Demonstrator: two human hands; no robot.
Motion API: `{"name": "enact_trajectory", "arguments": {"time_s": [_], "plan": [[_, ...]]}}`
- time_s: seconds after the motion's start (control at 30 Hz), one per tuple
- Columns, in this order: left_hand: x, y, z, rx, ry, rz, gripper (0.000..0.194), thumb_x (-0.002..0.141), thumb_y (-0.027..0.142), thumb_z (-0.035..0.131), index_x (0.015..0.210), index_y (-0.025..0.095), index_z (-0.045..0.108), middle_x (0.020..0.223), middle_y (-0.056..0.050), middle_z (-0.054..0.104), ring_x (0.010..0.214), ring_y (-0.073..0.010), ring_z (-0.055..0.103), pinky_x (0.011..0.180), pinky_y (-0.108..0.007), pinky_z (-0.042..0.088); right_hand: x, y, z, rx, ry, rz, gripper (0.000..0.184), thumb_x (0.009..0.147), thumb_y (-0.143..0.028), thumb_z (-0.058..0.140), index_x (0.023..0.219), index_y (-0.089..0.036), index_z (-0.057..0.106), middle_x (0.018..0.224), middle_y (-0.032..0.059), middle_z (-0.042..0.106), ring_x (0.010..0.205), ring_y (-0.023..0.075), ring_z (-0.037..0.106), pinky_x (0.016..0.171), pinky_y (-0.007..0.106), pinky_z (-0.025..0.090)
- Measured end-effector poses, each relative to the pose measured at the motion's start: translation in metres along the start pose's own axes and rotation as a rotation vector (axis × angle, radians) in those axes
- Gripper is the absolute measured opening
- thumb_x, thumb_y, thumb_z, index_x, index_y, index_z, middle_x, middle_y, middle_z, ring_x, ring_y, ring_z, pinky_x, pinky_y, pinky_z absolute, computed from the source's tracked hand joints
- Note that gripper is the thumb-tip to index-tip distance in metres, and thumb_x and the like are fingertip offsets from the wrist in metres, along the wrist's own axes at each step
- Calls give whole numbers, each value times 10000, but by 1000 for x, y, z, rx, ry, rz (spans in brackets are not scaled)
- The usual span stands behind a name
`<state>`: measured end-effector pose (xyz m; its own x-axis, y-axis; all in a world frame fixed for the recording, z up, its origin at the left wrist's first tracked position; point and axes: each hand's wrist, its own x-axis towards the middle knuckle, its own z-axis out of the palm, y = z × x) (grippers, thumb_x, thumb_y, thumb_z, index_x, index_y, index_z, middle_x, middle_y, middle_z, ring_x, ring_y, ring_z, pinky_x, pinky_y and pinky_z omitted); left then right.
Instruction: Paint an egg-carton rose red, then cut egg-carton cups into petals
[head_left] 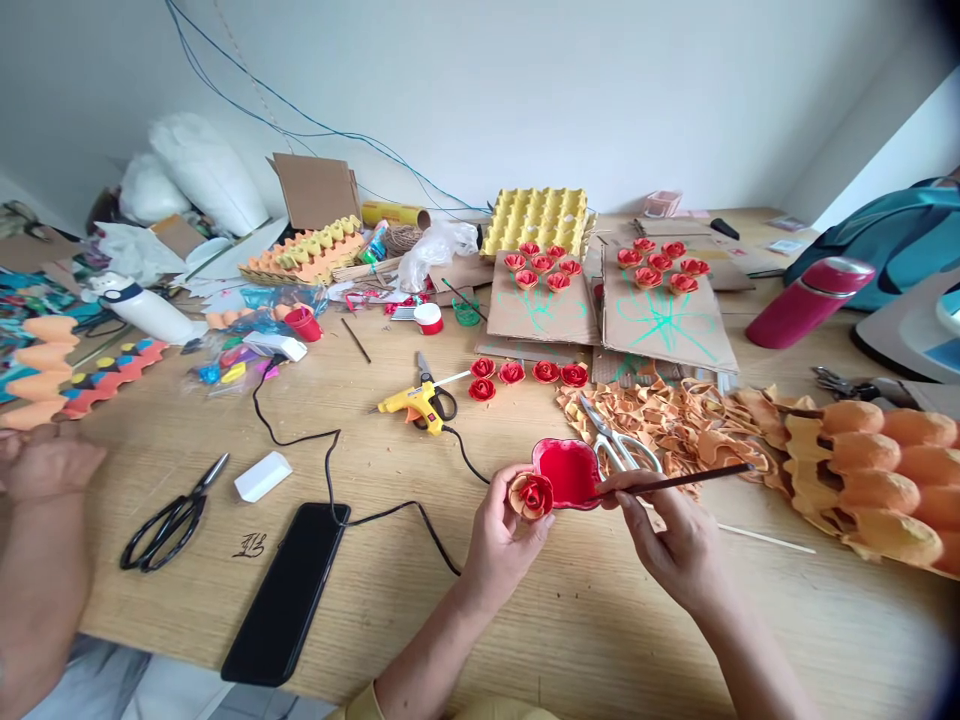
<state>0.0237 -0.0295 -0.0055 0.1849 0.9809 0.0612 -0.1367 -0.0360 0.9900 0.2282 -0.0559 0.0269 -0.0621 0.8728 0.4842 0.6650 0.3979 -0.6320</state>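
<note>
My left hand (504,545) holds a paper rose (531,496) with red inner petals and partly bare orange outer ones. In my right hand (671,540) is a thin dark paintbrush (701,478), its tip end over a small dish of red paint (566,470). The dish sits just beyond the rose, close to both hands. Several finished-looking red roses (512,372) lie in a loose row past it. White-handled scissors (619,440) rest by a heap of orange egg-carton scraps (667,425) on the right.
A yellow glue gun (420,405) with a black cord lies left of centre. Nearer are a phone (285,595) and black scissors (176,515). Cardboard sheets (667,325) bearing roses stand behind. An orange egg tray (877,470) and red bottle (810,300) are right; another person's arm (45,540) is left.
</note>
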Motion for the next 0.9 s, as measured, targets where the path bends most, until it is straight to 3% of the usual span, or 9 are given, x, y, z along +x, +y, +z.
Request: {"name": "enact_trajectory", "arguments": {"time_s": [0.13, 0.3, 0.47, 0.73, 0.9], "plan": [[0, -2, 0, 22, -17, 7, 444, 805, 163, 701, 1208, 207, 519, 1187, -77, 615, 1071, -177, 628, 949, -278, 517, -2, 2, 0, 68, 13, 61, 119, 969, -187, 522, 1033, -230, 613, 844, 37, 691, 739, 154, 685, 587, 231, 539], [1, -2, 1, 58, -4, 41, 446, 786, 126, 700, 1181, 211, 512, 1137, -58, 621, 1021, -158, 629, 908, -253, 516, -6, 4, -1, 243, 109, 91, 144, 969, -184, 529, 1077, -233, 610, 952, 65, 715, 791, 187, 713, 667, 294, 569], [1, -1, 1, 143, -8, 23, 367, 787, 141, 689, 1122, 196, 549, 1067, -58, 646, 955, -168, 644, 813, -243, 532, -8, -3, 1, 439, 205, 6, 174, 991, -161, 466, 1085, -230, 596, 1017, 73, 715, 854, 207, 726, 745, 354, 587], [-2, 3, 3, 147, -22, -4, 457, 775, 112, 661, 1203, 201, 529, 1141, -74, 653, 1031, -197, 647, 840, -268, 546, -12, -9, 1, 396, 36, -126, 235, 989, -121, 418, 1117, -243, 572, 1133, 100, 706, 1076, 235, 677, 836, 379, 569], [-2, 6, 4, 114, -13, -19, 436, 768, 129, 678, 1174, 198, 537, 1118, -67, 661, 1001, -186, 650, 827, -256, 546, -11, -10, -2, 364, -49, -138, 231, 993, -122, 400, 1120, -239, 554, 1136, 110, 700, 1100, 227, 664, 838, 360, 569]]}}
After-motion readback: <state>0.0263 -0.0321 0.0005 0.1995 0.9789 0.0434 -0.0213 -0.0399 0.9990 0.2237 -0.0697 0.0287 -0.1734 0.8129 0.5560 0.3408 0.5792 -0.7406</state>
